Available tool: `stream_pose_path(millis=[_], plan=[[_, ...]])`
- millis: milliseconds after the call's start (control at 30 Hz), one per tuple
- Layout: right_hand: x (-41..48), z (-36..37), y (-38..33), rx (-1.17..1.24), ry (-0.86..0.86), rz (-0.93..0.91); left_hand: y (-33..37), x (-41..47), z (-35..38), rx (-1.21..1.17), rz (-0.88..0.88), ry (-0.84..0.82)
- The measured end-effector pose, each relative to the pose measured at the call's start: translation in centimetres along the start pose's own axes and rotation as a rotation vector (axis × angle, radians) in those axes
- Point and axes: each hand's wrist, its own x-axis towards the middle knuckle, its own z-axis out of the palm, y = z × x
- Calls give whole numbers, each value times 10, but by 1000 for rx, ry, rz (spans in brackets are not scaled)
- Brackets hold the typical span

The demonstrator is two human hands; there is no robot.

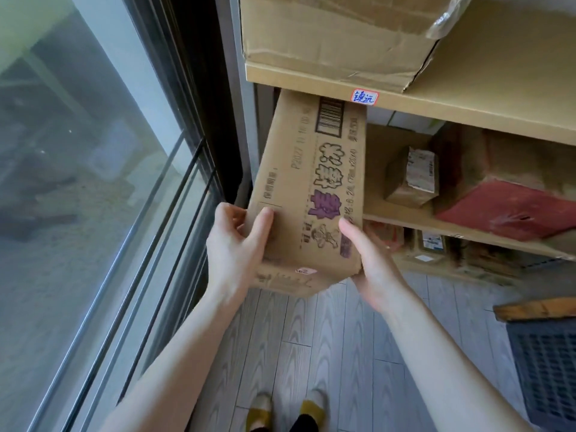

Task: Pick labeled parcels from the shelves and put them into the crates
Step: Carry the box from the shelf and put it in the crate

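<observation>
A long brown cardboard parcel (307, 182) with printed characters and a barcode sticks out of the middle shelf, its near end tilted down toward me. My left hand (237, 244) grips its near left corner, thumb on top. My right hand (371, 260) holds the near right corner, thumb on the top face and fingers underneath. The parcel's far end is hidden under the shelf board (436, 109), which carries a small handwritten label (364, 97). A dark plastic crate (548, 369) stands on the floor at the right edge.
A large taped carton (336, 35) sits on the upper shelf. On the middle shelf lie a small labeled box (411, 177) and a red-faced box (508, 207). More parcels fill the lowest shelf (436, 247). A glass window (93, 182) runs close along the left. Grey plank floor below.
</observation>
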Motion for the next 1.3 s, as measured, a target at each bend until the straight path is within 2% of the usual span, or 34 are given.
stream_pose_path(millis=[167, 333, 433, 567, 633, 733, 867, 967, 1033, 1133, 1200, 1300], plan=[[-17, -26, 25, 205, 99, 46, -7, -16, 4, -129, 14, -75], [-27, -68, 14, 189, 178, 10, -25, -19, 26, -19, 48, -290], [-24, -89, -4, 94, 246, -5, -46, -10, 43, -45, -168, -396], [-18, -108, -18, 63, 275, 0, -85, 6, 62, 81, -551, -334], [-14, -114, -16, 36, 274, 2, -106, 11, 69, 131, -704, -364], [-11, -117, -10, 12, 247, -21, -122, 12, 79, -43, -812, -364], [-10, -125, -10, 39, 160, -67, -126, 9, 73, -119, -820, -229], [-12, -140, 3, 161, 146, -69, -127, 12, 54, -20, -718, -131], [-15, -148, 22, 75, 199, 21, -123, 15, 42, 56, -624, -78], [-17, -147, 55, -233, 363, 166, -123, 14, 26, 201, -521, -32], [-14, -141, 71, -253, 395, 241, -131, 11, 18, 257, -495, -31], [-9, -125, 77, -161, 357, 305, -140, 6, 11, 275, -452, -57]])
